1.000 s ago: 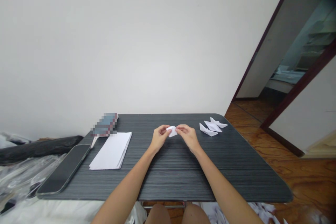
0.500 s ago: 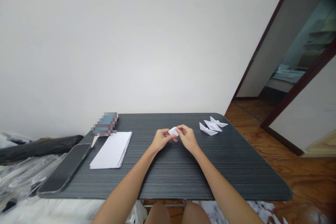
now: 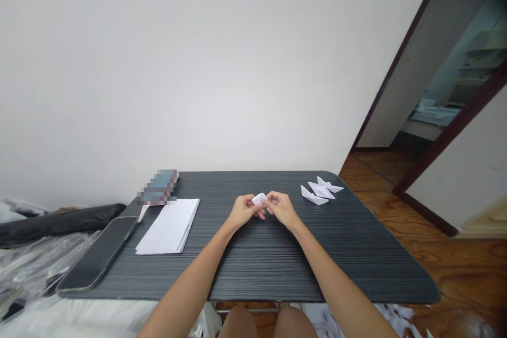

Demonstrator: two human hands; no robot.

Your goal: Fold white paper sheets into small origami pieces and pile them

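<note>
Head view: we pinch the small folded paper [image 3: 259, 199] with left hand [image 3: 241, 212] and right hand [image 3: 284, 209], neither nearer; it lies between them, longer axis apparently crosswise.

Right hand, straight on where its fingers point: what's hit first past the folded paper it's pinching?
Likely the left hand, across the folded white paper; exact depth is hard to judge from this one view.

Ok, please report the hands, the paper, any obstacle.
Left hand and right hand: both pinching paper. Paper: white, folded, partly covered. Three folded pieces lie right, out of the way.
</note>
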